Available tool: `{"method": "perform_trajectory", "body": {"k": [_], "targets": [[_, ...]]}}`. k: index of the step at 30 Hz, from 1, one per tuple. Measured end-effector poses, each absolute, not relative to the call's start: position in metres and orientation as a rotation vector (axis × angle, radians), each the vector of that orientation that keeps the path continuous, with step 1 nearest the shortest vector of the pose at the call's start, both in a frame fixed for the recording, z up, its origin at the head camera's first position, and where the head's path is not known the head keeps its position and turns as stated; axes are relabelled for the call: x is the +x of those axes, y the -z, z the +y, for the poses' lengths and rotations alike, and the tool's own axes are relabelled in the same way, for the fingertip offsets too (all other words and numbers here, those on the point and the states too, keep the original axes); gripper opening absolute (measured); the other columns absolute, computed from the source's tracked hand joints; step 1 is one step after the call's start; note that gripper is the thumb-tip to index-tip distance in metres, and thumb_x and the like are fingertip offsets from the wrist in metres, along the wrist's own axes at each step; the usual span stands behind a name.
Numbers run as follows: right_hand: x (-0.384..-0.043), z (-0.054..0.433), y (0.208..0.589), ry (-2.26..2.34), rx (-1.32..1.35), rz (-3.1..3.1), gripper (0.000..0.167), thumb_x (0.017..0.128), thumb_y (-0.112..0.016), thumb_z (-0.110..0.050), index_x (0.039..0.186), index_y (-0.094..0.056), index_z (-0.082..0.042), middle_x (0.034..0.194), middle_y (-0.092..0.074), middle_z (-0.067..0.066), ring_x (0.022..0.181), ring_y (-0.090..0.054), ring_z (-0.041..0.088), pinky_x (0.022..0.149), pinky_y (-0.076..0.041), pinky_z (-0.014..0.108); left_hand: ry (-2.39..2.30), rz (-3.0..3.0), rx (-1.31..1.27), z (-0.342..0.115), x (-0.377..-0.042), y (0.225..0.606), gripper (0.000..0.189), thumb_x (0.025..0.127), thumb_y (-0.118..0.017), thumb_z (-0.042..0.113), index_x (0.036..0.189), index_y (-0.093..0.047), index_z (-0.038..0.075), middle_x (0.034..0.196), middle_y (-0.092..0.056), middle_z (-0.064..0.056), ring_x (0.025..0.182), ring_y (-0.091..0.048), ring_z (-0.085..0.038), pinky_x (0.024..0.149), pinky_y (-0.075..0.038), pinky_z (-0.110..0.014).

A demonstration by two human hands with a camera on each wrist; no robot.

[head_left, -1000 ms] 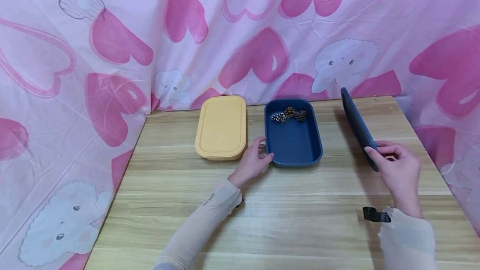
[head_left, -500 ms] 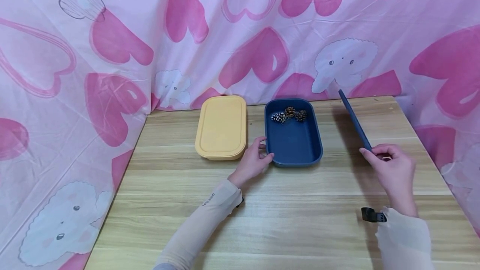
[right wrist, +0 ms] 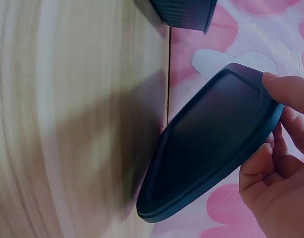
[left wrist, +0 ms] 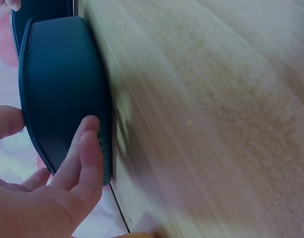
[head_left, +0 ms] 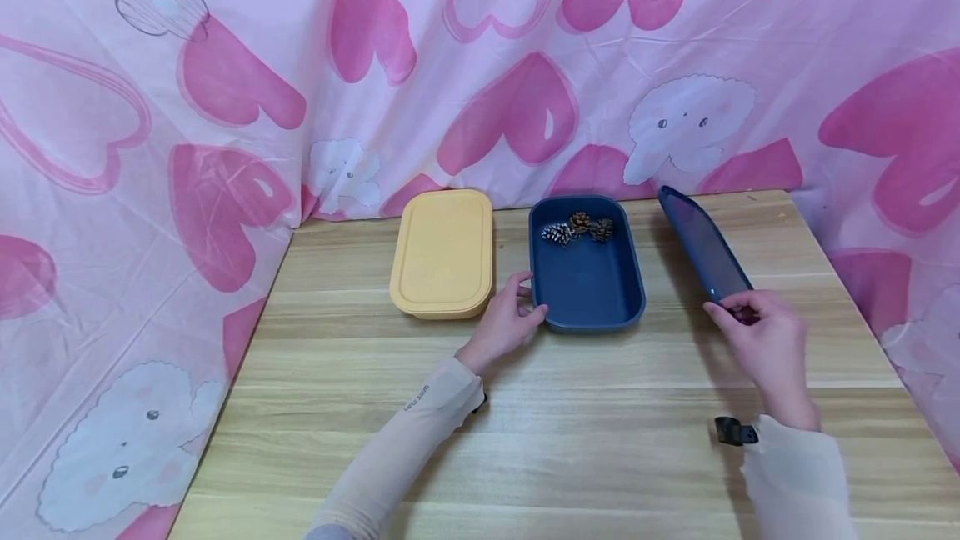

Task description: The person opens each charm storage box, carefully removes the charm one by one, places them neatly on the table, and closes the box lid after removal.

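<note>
Right hand [head_left: 765,348] is pinching the near end of the dark blue lid [head_left: 703,245] – thumb on one face, fingers curling behind the other – while the left hand [head_left: 501,325] is resting its loosely spread fingers and thumb against the dark blue container [head_left: 588,286]. The lid is slanting on edge to the right of this container, well apart from it, and is casting a shadow on the table; whether its lower edge is touching the surface cannot be told. In the right wrist view, the lid is showing a raised border around its face. The container is standing uncovered near the rear edge of the wood-grain table [head_left: 585,448], with thumb contact occurring at its near-left corner and finger contact along its left wall. Pine cones [head_left: 579,224] are lying clustered at its far end. To the left, a yellow container [head_left: 444,252] is standing with its matching lid in place. Behind the table, a pink curtain [head_left: 510,107] is hanging, displaying hearts and white fluffy animals.
</note>
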State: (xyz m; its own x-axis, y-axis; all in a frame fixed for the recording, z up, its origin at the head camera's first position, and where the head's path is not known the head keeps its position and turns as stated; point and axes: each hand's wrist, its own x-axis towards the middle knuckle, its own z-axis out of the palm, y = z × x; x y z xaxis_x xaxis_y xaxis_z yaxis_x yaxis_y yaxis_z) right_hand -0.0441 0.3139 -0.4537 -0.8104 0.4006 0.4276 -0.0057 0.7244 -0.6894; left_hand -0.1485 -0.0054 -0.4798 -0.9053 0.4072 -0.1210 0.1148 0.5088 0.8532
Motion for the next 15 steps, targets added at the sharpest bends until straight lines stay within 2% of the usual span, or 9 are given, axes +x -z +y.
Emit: {"method": "perform_trajectory", "body": {"k": [5, 11, 15], "targets": [[-0.0445, 0.3107, 0.4571, -0.906, -0.302, -2.454, 0.012, 0.076, -0.080, -0.007, 0.079, -0.070, -0.001, 0.074, -0.060, 0.011, 0.064, -0.039, -0.009, 0.059, -0.031, 0.008, -1.354, 2.439, 0.434, -0.0054, -0.1485, 0.4807, 0.060, 0.093, -0.063, 0.027, 0.145, -0.036, 0.013, 0.121, -0.061, -0.013, 0.087, -0.063, -0.016, 0.076, -0.054, -0.027], [-0.0454, 0.3102, 0.4603, -0.893, -0.294, -2.575, 0.012, 0.082, -0.076, -0.013, 0.082, -0.069, -0.002, 0.080, -0.063, 0.012, 0.067, -0.041, -0.005, 0.059, -0.035, 0.010, -1.348, 2.438, 0.432, -0.0056, -0.1484, 0.4806, 0.060, 0.093, -0.063, 0.027, 0.145, -0.036, 0.014, 0.122, -0.061, -0.013, 0.087, -0.064, -0.016, 0.076, -0.054, -0.026], [-0.0445, 0.3109, 0.4625, -0.886, -0.248, -2.653, 0.011, 0.083, -0.075, -0.013, 0.082, -0.069, -0.004, 0.081, -0.063, 0.012, 0.068, -0.045, 0.003, 0.059, -0.036, 0.013, -1.357, 2.430, 0.431, -0.0058, -0.1483, 0.4805, 0.061, 0.093, -0.063, 0.027, 0.145, -0.035, 0.013, 0.122, -0.061, -0.013, 0.088, -0.064, -0.016, 0.076, -0.054, -0.027]]}}
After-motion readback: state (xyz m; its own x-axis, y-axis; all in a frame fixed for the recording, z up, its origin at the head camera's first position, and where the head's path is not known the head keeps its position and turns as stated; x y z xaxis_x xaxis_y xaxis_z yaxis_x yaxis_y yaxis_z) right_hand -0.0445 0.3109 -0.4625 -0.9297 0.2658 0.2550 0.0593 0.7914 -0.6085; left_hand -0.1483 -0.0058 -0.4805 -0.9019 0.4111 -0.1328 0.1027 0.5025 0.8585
